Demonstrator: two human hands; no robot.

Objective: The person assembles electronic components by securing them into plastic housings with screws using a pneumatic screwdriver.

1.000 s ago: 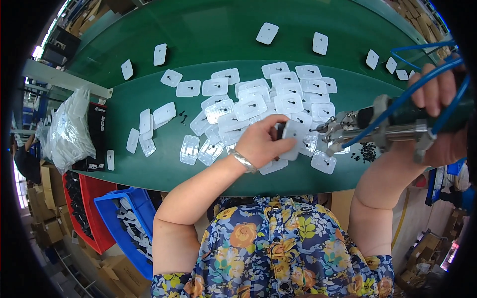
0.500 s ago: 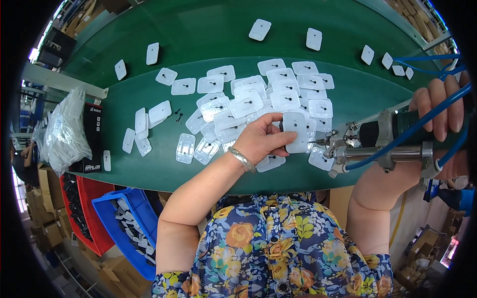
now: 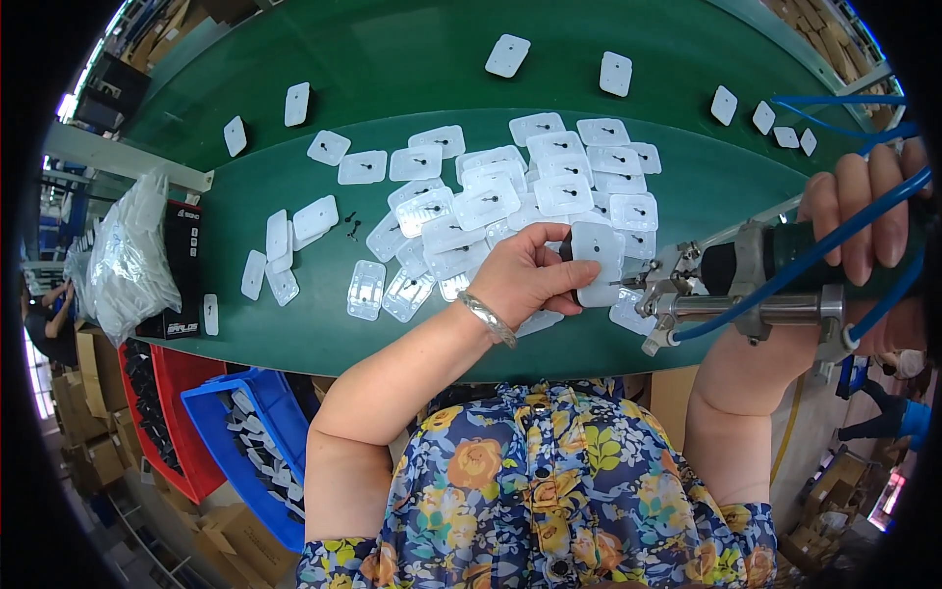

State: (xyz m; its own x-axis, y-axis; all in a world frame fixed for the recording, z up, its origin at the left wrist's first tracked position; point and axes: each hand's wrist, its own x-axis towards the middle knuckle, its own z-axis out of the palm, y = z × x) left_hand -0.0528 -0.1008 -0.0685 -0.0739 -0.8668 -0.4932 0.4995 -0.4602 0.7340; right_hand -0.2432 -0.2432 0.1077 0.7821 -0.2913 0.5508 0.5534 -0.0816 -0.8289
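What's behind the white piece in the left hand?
Behind the white piece, a dark part shows at its left edge; beyond, loose white plates and green table. The rest of its back, and whatever lies directly behind, is covered.

Your smooth green worktop (image 3: pixel 314 348) is glossy; above it, your white rectangular plastic plate (image 3: pixel 606 265) looks smooth, your silver tubular metal tool (image 3: pixel 785 311) polished; at the worktop's left, a bulging whitish plastic bag (image 3: pixel 132 260) gleams, crinkled.

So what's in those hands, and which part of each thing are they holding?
The left hand pinches a white plate by its left side, thumb on its face. The right hand grips a tool by its thick dark body.
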